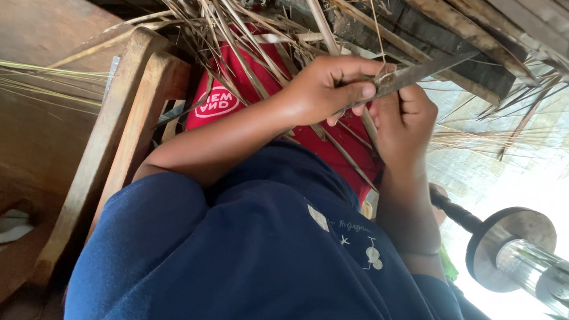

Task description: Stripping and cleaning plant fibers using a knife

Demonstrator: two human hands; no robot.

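Nearest the camera, a dark navy blue cloth shirt (pixel 269 261) with small pale printed marks is filling the lower frame, both sleeves bunching at the upper arms. To the right, a round grey metal disc on a dark rod (pixel 510 245) is sitting beside a clear glass tube (pixel 539 268), bright light washing out the ground behind them. To the left, slanted brown wooden frame rails (pixel 119 132) are running from near to far.

Moving outward — the two bare forearms are reaching away from the body and meeting at the middle of the scene. The left hand (pixel 328 88) is curling tight around the handle of a long flat grey metal knife blade (pixel 419 72), the blade pointing up and to the right. The right hand (pixel 405 119) is sitting just beside it, fingers folded in and pinching a thin dry straw-coloured reed strip (pixel 378 58) right where the blade is crossing it — hands touching, knuckle against knuckle.

Under the hands, a red fabric with a white oval printed patch (pixel 221 99) is showing through. Farthest out, a tangled heap of dry tan leaf strips (pixel 242 19) is spreading across the top, with dark split-bamboo slats (pixel 474 32) beyond.
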